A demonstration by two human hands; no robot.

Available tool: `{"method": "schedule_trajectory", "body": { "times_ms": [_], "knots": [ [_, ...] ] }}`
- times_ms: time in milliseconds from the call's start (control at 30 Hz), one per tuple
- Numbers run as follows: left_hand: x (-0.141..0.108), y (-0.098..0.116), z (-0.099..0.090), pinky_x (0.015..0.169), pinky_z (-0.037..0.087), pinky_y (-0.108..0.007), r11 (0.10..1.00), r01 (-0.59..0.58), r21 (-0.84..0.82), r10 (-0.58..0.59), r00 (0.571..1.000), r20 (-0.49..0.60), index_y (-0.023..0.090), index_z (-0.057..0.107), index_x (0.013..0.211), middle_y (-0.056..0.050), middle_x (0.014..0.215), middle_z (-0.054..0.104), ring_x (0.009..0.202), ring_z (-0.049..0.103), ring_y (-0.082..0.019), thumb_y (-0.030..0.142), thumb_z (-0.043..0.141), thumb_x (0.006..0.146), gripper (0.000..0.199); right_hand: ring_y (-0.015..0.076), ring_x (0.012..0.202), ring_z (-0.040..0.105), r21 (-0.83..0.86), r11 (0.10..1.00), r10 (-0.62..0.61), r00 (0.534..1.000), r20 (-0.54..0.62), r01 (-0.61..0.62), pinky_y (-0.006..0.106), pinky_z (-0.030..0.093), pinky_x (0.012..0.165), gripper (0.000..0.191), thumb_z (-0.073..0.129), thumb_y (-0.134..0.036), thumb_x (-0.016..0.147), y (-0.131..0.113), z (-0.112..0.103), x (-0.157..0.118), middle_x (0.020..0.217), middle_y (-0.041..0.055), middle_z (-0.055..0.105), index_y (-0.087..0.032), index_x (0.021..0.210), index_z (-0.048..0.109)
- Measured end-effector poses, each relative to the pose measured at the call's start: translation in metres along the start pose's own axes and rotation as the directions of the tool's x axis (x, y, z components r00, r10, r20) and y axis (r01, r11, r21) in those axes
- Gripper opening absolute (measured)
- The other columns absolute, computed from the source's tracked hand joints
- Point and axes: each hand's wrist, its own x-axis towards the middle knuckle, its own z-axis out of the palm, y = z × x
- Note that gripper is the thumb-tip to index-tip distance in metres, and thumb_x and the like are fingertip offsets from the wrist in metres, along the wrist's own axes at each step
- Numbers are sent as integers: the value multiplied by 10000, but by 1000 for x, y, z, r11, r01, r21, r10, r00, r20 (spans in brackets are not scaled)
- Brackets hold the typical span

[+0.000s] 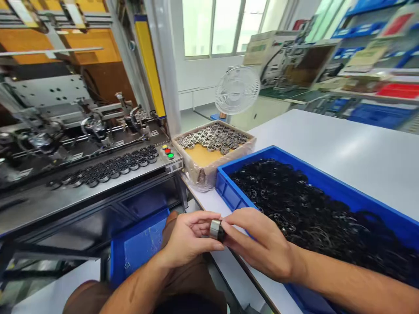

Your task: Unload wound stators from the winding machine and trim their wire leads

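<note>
Near the bottom centre, my left hand (190, 237) is closed around a silver metal ring (215, 229), its thumb below and fingers above. My right hand (258, 242) comes from the right and pinches a black part (221, 234) against the ring's right side. Both hands meet over the edge of the white table. Right of them stands a blue bin (330, 179) heaped with black plastic parts (294, 200). Behind the hands, a plastic-wrapped box (204, 174) holds rows of metal rings (216, 137).
A machine bench (32, 209) at the left carries many assembled rings (114, 168) beside a button box (170, 157). A blue tray (140, 248) lies low at the left. A fan (238, 90) stands behind the white table (327, 135).
</note>
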Motion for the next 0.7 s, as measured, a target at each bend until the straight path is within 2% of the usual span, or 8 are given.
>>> {"method": "schedule_trajectory", "body": {
  "times_ms": [167,300,433,533,600,667,700],
  "knots": [
    [-1,1,1,695,612,-208,999,-18,-31,20,998,60,199,815,982,-68,846,817,761,771,-175,87,966,490,527,215,847,675,22,1000,11,1000,-14,-11,366,619,723,169,532,-135,1008,-2,1,4,927,130,692,-94,1160,591],
    [-3,-5,4,730,616,-223,998,-52,-29,53,998,24,222,814,1015,-51,874,818,800,774,-185,145,968,522,522,218,832,661,-1,1000,14,1000,-15,-14,364,614,710,131,534,-155,1013,0,0,4,902,129,685,-83,1109,588],
    [-6,-16,5,928,592,-299,996,-79,32,79,997,-7,239,784,1122,-77,1087,800,1024,751,-231,288,917,665,479,222,812,664,-60,998,5,1000,-2,-5,367,603,690,132,516,-160,1023,-4,4,2,879,120,683,-89,1107,589],
    [-10,-22,5,1107,493,-383,986,-108,124,109,994,2,229,727,1243,-106,1265,736,1246,650,-280,383,837,772,507,217,797,673,-87,996,12,999,34,-9,364,592,684,112,535,-163,1019,-6,7,1,868,105,690,-116,1097,598],
    [-12,-22,5,1131,470,-402,973,-122,196,119,992,29,223,709,1272,-117,1304,710,1277,624,-285,405,777,832,481,219,816,682,-53,998,29,998,57,-26,368,593,711,113,584,-207,1004,7,5,-1,884,99,700,-139,1090,612],
    [-12,-20,4,1057,528,-382,956,-159,246,153,987,44,226,717,1254,-121,1319,688,1183,670,-262,411,735,868,429,235,875,688,-45,984,178,981,79,-175,386,595,773,198,651,-323,972,39,-2,-8,931,98,713,-172,1098,637],
    [-10,-18,2,996,563,-366,949,-180,258,176,984,41,224,723,1237,-123,1302,686,1106,696,-242,414,731,870,414,252,911,688,-72,951,305,948,89,-300,405,594,808,256,670,-386,950,60,-7,-13,964,106,719,-184,1105,655]
  ]
}}
